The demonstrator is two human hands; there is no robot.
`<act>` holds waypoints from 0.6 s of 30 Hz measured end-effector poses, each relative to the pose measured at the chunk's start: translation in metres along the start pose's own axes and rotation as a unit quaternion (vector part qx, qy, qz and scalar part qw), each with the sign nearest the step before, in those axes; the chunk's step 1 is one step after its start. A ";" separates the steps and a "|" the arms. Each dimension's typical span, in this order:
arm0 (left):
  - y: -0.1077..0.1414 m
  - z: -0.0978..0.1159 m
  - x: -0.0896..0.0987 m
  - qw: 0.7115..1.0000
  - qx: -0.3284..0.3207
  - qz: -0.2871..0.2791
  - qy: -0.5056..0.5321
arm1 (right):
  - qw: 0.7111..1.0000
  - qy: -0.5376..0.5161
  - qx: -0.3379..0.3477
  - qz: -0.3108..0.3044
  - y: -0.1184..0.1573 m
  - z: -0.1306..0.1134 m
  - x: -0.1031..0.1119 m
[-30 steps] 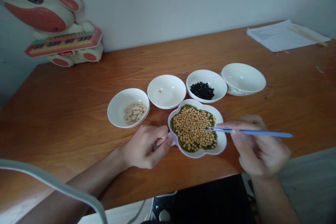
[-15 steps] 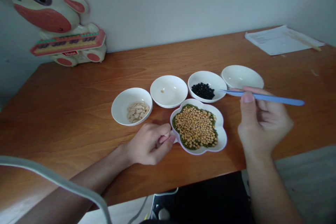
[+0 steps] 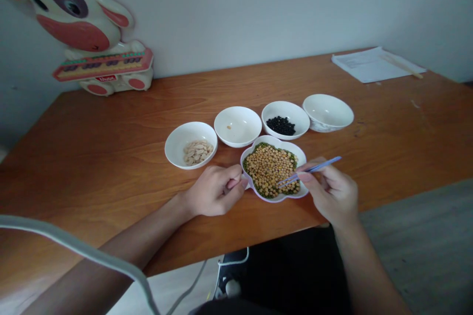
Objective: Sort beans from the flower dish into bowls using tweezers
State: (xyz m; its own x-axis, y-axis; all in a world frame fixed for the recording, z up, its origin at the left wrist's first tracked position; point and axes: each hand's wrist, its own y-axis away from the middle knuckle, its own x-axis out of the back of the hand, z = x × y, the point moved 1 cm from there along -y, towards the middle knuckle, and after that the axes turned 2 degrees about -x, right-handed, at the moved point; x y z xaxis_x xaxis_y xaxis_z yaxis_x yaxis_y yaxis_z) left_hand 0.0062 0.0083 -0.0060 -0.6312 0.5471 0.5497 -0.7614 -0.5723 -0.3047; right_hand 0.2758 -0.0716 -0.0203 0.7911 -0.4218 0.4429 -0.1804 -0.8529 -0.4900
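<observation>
My left hand (image 3: 218,189) is closed on the short handle of a white flower-shaped bowl (image 3: 303,155) with a lilac rim. Yellow soybeans (image 3: 271,167) fill it, with green beans showing round their edge. Blue tweezers (image 3: 318,167) are pinched in my right hand (image 3: 334,192), their tips apart and down at the soybeans on the bowl's right side. Behind stands a row of white bowls: one with pale flat seeds (image 3: 197,151), one bowl (image 3: 238,120) with a single yellowish bean, one with black beans (image 3: 281,125), and a rightmost bowl (image 3: 327,110) showing nothing inside.
A cow-shaped toy keyboard (image 3: 107,66) stands at the back left against the wall. Papers (image 3: 369,66) with a thin stick lie at the back right. A grey cable (image 3: 81,251) crosses the lower left, in front of my left forearm.
My right hand has brought the tweezers from beside the black-bean bowl down and left to the soybeans. My left hand keeps its hold on the handle. The camera view has shifted slightly.
</observation>
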 end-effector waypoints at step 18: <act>-0.002 0.004 0.000 1.000 -0.003 -0.003 0.018 | 0.989 -0.001 0.110 -0.097 -0.005 -0.013 0.000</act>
State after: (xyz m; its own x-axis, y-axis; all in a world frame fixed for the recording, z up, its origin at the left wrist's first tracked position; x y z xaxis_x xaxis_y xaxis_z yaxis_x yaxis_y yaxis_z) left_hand 0.0080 0.0075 -0.0023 -0.6323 0.5718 0.5227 -0.7653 -0.5661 -0.3064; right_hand 0.2691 -0.0719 -0.0080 0.7991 -0.2561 0.5439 0.1064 -0.8302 -0.5472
